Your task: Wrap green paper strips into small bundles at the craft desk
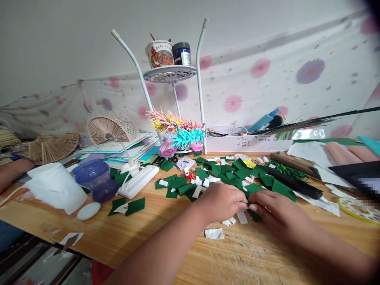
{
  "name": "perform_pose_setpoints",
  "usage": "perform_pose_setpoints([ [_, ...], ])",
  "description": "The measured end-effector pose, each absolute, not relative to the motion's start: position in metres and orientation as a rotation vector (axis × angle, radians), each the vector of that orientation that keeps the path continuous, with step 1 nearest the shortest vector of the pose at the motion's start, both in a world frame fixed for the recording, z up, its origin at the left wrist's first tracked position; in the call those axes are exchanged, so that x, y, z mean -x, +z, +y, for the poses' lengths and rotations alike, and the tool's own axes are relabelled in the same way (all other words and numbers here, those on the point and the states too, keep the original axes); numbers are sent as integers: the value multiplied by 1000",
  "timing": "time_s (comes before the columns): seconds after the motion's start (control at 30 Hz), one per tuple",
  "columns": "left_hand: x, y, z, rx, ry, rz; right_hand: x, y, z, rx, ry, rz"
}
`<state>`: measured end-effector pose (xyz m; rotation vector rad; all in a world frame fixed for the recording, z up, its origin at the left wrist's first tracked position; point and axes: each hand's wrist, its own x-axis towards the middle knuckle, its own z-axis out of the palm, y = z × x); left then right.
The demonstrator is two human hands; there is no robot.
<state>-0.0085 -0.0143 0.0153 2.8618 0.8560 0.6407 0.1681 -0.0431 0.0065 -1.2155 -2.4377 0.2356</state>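
My left hand (pixel 222 201) and my right hand (pixel 277 211) meet fingertip to fingertip low over the wooden table (pixel 166 237). Both are closed in a pinch around a small green paper piece (pixel 254 215) at the near edge of a pile of green paper pieces (pixel 234 174). Small white paper scraps (pixel 214 233) lie just in front of my hands, with more mixed among the green pieces.
A white box of tools (pixel 243 143) and a colourful paper ornament (pixel 178 128) stand behind the pile. A white rack (pixel 170 73) holds a cup and a jar. Left are a purple cup (pixel 95 180), a white roll (pixel 56 190), fans (pixel 111 128). Another person's arm (pixel 12 170) rests far left.
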Motion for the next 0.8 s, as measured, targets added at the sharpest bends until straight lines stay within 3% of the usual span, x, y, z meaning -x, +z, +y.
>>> perform_pose_setpoints([
  [0.13, 8, 18, -15, -2869, 692, 843, -168, 9, -44, 1155, 303, -2394],
  [0.57, 6, 11, -15, -2726, 770, 889, -171, 2, -43, 1098, 53, -2340],
  [0.8, 8, 9, -12, -2797, 726, 790, -171, 4, -43, 1191, 164, -2437],
])
